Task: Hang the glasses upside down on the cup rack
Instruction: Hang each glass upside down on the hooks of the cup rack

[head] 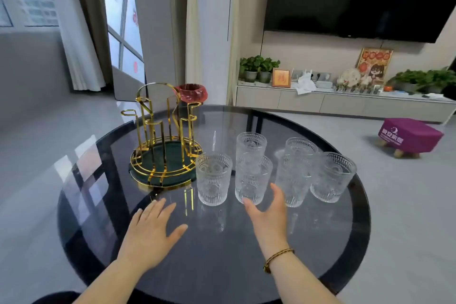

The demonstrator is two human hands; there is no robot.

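- A round dark glass table (340, 249) filled the lower part of the head view, and everything for the task stood on it.
- The gold wire cup rack (164, 138) stood at about ten o'clock on the tabletop, on a dark green round base, its looped arms all bare.
- Six clear patterned glasses stood upright, mouths up, to the right of the rack, from the table's centre toward two o'clock.
- The leftmost glass (214, 178) stood just beside the rack's base, at its four o'clock.
- The middle front glass (253, 180) stood close in front of a rear glass (251, 145) at its twelve o'clock; whether they touched could not be told.
- Further right a tall front glass (292, 181), another rear glass (301, 149) and the far-right glass (333, 176) crowded together toward three o'clock.
- The left hand (150, 232) lay spread, palm down, low over the table at seven o'clock, fingers apart and grasping nothing.
- The right hand (267, 219), a beaded bracelet (277, 259) on its wrist, was uncurled with thumb and fingers apart, its fingertips (246, 201) at the foot of the middle front glass; it gripped nothing.
- A purple stool (409, 134) stood on the floor beyond the table's edge at two o'clock.
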